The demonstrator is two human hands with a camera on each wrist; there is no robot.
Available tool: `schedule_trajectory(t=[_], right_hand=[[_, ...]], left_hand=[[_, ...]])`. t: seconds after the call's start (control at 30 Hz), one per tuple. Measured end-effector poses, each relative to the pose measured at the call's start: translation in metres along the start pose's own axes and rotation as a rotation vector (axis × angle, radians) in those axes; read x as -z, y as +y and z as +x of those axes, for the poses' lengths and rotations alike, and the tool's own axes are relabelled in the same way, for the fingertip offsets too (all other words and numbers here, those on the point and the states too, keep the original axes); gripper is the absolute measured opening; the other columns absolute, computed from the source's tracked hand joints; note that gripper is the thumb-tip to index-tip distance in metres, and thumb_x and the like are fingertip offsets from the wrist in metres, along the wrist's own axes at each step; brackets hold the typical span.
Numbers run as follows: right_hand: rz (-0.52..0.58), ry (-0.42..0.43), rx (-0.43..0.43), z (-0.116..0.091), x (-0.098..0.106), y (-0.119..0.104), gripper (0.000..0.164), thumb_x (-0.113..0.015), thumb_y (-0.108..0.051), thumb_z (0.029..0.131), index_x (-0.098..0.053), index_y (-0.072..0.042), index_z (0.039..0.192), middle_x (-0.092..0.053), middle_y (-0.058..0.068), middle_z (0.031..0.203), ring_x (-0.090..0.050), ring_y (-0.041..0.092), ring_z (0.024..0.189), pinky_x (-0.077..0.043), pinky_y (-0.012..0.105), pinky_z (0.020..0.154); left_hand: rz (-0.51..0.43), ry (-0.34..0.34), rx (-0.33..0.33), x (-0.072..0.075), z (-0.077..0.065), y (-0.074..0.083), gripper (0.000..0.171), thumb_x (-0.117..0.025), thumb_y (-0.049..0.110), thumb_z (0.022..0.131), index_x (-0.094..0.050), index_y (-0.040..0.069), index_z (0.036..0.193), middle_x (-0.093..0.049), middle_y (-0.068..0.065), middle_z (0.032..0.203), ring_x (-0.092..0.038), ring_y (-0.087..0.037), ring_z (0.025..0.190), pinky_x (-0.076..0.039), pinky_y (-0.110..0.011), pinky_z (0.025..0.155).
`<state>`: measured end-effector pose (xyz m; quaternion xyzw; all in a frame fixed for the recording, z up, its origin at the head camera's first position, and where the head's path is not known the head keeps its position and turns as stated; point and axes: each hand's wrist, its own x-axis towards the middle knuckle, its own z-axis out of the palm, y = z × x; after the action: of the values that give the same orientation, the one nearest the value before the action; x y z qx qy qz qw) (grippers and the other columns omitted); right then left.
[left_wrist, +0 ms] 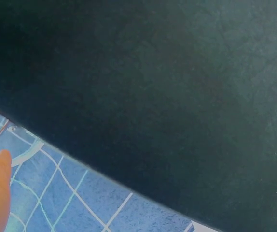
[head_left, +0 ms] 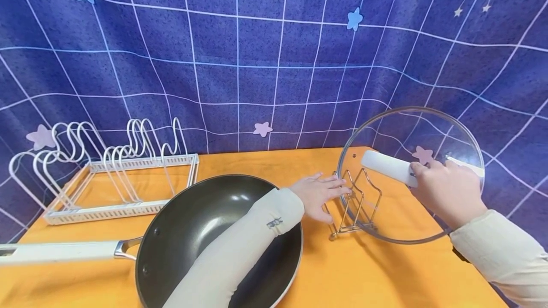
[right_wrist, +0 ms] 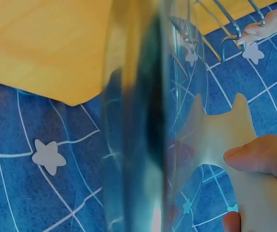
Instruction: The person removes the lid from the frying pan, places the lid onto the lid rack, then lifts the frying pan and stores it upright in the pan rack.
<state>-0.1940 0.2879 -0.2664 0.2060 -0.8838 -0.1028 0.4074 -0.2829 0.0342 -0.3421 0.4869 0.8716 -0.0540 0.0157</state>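
Note:
My right hand [head_left: 449, 189] grips the white handle [head_left: 387, 166] of a round glass lid [head_left: 398, 132], held upright on edge at the right. In the right wrist view, the thumb lies on that handle, and the lid [right_wrist: 143, 121] appears edge-on. The lid's left side overlaps a small metal wire rack [head_left: 363, 198]; whether it sits in a slot I cannot tell. My left hand [head_left: 314, 196] reaches across a dark wok [head_left: 205, 217], its extended fingers touching the rack's wires. The wok's dark surface [left_wrist: 153, 96] fills most of the left wrist view.
A white rack with looped dividers [head_left: 107, 208] stands at the back left. The wok's long white handle [head_left: 64, 252] points left. Behind the orange tabletop [head_left: 325, 279] hangs a blue cloth [head_left: 257, 84] with grid lines and stars.

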Motion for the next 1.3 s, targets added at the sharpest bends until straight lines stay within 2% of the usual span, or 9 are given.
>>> schedule_trajectory(t=[0.27,0.47,0.53,0.93,1.3], right_hand=[[-0.002,-0.055,-0.063,-0.002,0.006,-0.004,0.041,-0.084,-0.008,0.048,-0.070,0.002,0.085,-0.056,0.016,0.057,-0.039,0.028,0.042,-0.031,0.040,0.032],[-0.022,0.082,-0.010,-0.005,0.004,-0.006,0.041,-0.080,-0.004,0.045,-0.067,0.004,0.083,-0.051,0.017,0.054,-0.038,0.031,0.040,-0.028,0.040,0.031],[-0.015,0.101,0.008,-0.005,0.003,-0.005,0.042,-0.079,-0.004,0.045,-0.067,0.005,0.083,-0.051,0.018,0.054,-0.038,0.031,0.040,-0.029,0.040,0.031],[0.038,0.042,0.037,-0.003,0.005,-0.002,0.042,-0.081,-0.005,0.045,-0.067,0.005,0.083,-0.056,0.020,0.060,-0.040,0.032,0.044,-0.031,0.043,0.034],[0.042,-0.079,0.021,-0.002,0.013,-0.002,0.044,-0.084,-0.007,0.049,-0.067,0.005,0.087,-0.055,0.017,0.061,-0.041,0.029,0.046,-0.031,0.042,0.035]], left_hand=[[0.015,-0.006,0.003,0.001,0.002,0.000,0.083,-0.058,0.053,0.087,-0.021,0.028,0.156,-0.017,0.005,0.162,-0.013,-0.014,0.149,-0.008,-0.039,0.121],[0.022,-0.005,0.010,0.002,0.002,0.000,0.083,-0.058,0.055,0.087,-0.021,0.028,0.156,-0.017,0.005,0.162,-0.013,-0.013,0.149,-0.008,-0.038,0.121],[0.019,-0.006,0.014,0.002,0.002,0.000,0.083,-0.058,0.054,0.087,-0.020,0.028,0.156,-0.017,0.006,0.162,-0.012,-0.013,0.149,-0.008,-0.037,0.121],[-0.001,-0.009,0.023,0.002,0.001,0.001,0.083,-0.060,0.052,0.087,-0.020,0.028,0.156,-0.016,0.005,0.162,-0.009,-0.012,0.149,-0.006,-0.039,0.121],[0.023,-0.011,0.021,0.003,0.001,0.002,0.083,-0.058,0.053,0.087,-0.020,0.028,0.156,-0.017,0.005,0.162,-0.012,-0.013,0.149,-0.008,-0.039,0.121]])
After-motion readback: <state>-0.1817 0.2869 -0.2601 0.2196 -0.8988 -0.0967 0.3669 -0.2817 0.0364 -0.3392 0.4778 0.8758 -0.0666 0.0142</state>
